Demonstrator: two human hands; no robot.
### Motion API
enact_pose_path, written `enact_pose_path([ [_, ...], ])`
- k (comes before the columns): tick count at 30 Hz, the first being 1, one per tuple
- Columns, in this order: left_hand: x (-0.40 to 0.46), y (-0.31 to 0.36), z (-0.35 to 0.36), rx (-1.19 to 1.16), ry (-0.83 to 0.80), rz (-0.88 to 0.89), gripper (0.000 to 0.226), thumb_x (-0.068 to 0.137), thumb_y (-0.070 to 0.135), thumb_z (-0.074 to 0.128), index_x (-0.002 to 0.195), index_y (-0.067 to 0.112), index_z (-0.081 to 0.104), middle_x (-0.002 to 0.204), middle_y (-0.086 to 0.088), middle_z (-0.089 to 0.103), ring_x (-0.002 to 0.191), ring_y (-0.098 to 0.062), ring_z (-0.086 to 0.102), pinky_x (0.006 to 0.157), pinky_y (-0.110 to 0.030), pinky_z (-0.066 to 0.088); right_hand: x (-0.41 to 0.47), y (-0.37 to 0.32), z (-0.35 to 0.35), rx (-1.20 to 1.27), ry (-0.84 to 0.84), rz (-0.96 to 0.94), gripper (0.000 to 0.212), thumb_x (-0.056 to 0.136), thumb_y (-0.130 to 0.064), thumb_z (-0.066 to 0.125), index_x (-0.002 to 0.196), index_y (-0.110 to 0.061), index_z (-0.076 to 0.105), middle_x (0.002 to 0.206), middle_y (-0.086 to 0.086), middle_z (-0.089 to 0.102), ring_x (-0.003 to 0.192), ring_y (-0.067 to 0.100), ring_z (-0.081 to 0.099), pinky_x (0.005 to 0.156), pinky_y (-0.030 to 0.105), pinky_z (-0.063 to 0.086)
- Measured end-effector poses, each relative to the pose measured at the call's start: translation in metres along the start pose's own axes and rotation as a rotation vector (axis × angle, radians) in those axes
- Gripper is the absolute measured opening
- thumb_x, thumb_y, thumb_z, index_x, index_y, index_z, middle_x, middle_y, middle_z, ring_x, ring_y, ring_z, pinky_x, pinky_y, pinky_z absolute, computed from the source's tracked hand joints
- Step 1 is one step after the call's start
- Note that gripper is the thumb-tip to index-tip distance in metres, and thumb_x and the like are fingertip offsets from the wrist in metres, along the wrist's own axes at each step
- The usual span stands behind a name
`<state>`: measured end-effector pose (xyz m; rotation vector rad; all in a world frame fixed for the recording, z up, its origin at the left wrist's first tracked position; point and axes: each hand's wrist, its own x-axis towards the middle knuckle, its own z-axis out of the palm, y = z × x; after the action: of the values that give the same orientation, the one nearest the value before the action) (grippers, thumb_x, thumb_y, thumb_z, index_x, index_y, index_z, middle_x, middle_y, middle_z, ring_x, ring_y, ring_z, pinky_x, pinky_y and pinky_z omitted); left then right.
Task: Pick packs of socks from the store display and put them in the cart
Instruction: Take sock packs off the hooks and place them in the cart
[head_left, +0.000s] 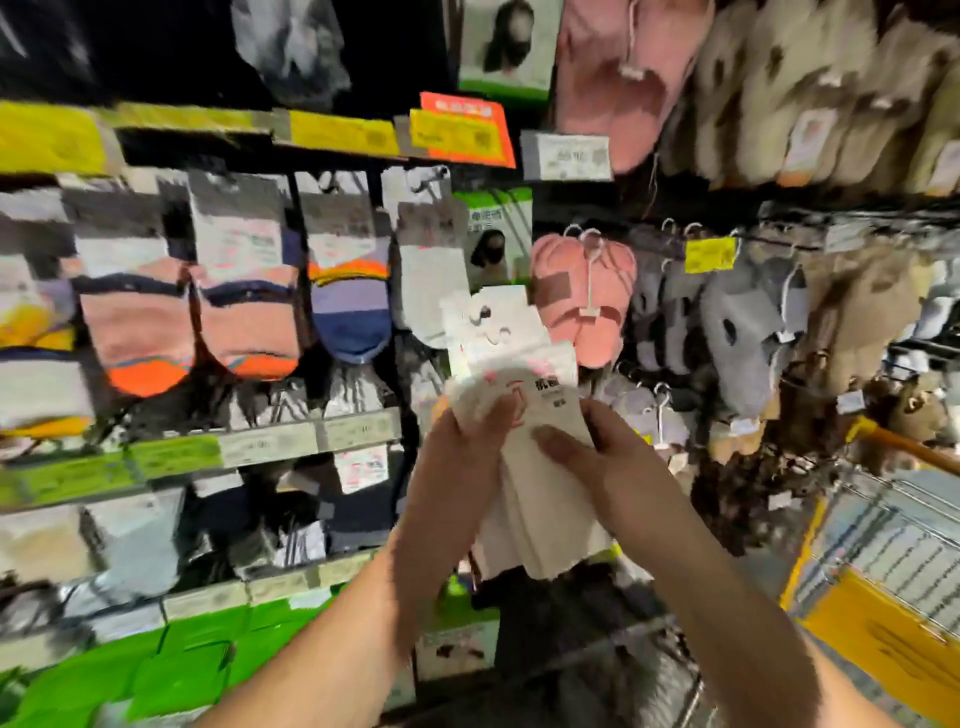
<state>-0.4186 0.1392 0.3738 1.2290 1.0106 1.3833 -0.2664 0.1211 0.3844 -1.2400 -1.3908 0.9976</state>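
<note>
White sock packs (524, 415), pinched between left hand (467, 441) and right hand (597, 447) fingers, could fan apart and drop before reaching the cart (883, 545) to the right.

shop | hung sock packs (244, 291) | shelf price tags (343, 132) | cart (883, 545)

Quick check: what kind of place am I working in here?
A retail store's sock and slipper aisle, most likely: sock packs hang on pegs over shelf price tags, and a wire shopping cart stands at right.
</note>
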Motion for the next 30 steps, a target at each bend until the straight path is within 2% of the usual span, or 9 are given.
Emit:
enact_pose_path([
  [2,0.0,0.007,-0.018,0.015,-0.003,-0.012,0.036,0.091,0.057,0.061,0.109,0.026,0.065,0.103,0.006,0.075,0.085,0.004,0.069,0.076,-0.021,0.057,0.008,-0.004,0.017,0.068,-0.011,0.007,0.008,0.094,-0.024,0.069,0.099,-0.03,0.07,0.097,-0.008,0.077,0.087,0.013,0.073,0.072,0.028,0.056],
  [3,0.001,0.011,-0.024,-0.063,-0.033,-0.036,0.034,0.095,0.052,0.058,0.112,0.024,0.065,0.108,0.004,0.075,0.087,0.003,0.07,0.074,-0.018,0.056,0.013,-0.005,0.022,0.109,-0.011,0.015,0.009,0.093,-0.024,0.069,0.097,-0.031,0.072,0.097,-0.006,0.077,0.09,0.015,0.073,0.075,0.032,0.057],
  [6,0.004,0.013,-0.043,-0.293,-0.083,0.001,0.032,0.095,0.027,0.06,0.125,0.018,0.064,0.125,-0.007,0.071,0.115,-0.023,0.069,0.095,-0.039,0.056,0.026,-0.007,0.032,0.188,-0.018,0.038,0.015,0.09,-0.031,0.07,0.104,-0.031,0.074,0.108,0.001,0.077,0.103,0.025,0.072,0.095,0.051,0.054],
  [9,0.006,0.014,-0.06,-0.287,-0.06,0.045,0.042,0.091,0.019,0.057,0.133,0.015,0.059,0.128,-0.005,0.07,0.121,-0.026,0.065,0.099,-0.043,0.054,0.039,-0.009,0.038,0.271,-0.054,0.057,0.039,0.084,-0.035,0.065,0.119,-0.019,0.069,0.118,0.006,0.074,0.112,0.03,0.069,0.102,0.054,0.05],
  [13,0.011,0.026,-0.078,-0.238,0.096,0.071,0.054,0.084,0.025,0.063,0.137,0.017,0.056,0.13,-0.001,0.069,0.123,-0.024,0.064,0.11,-0.051,0.045,0.06,-0.017,0.036,0.3,-0.036,0.07,0.025,0.09,-0.038,0.061,0.11,-0.027,0.071,0.116,0.002,0.075,0.111,0.029,0.07,0.103,0.058,0.048],
  [16,0.013,0.036,-0.091,-0.226,0.157,0.094,0.045,0.088,0.02,0.062,0.133,0.019,0.059,0.127,0.001,0.071,0.12,-0.021,0.066,0.107,-0.048,0.047,0.074,-0.022,0.029,0.285,-0.05,0.001,0.022,0.103,-0.023,0.051,0.119,-0.017,0.065,0.117,0.003,0.074,0.11,0.024,0.07,0.099,0.044,0.052],
  [19,0.011,0.043,-0.099,-0.284,0.161,0.077,0.03,0.099,0.006,0.053,0.125,0.019,0.063,0.119,-0.001,0.074,0.112,-0.022,0.07,0.089,-0.037,0.056,0.093,-0.028,0.028,0.173,-0.025,-0.068,0.018,0.104,-0.023,0.053,0.117,-0.017,0.062,0.108,-0.003,0.075,0.093,0.007,0.073,0.08,0.026,0.059],
  [27,0.011,0.065,-0.1,-0.275,0.196,0.06,0.039,0.099,0.004,0.052,0.136,0.012,0.057,0.121,-0.005,0.074,0.11,-0.023,0.071,0.088,-0.037,0.055,0.151,-0.053,0.049,0.053,-0.077,-0.146,0.013,0.103,-0.031,0.053,0.112,-0.027,0.062,0.111,-0.005,0.075,0.098,0.009,0.073,0.085,0.034,0.057],
  [30,0.013,0.071,-0.099,-0.275,0.202,0.067,0.04,0.098,0.004,0.053,0.137,0.011,0.057,0.122,-0.006,0.073,0.113,-0.026,0.069,0.1,-0.045,0.053,0.169,-0.06,0.056,0.047,-0.07,-0.143,0.026,0.099,-0.038,0.056,0.121,-0.026,0.061,0.115,-0.005,0.074,0.104,0.015,0.072,0.097,0.047,0.055],
])
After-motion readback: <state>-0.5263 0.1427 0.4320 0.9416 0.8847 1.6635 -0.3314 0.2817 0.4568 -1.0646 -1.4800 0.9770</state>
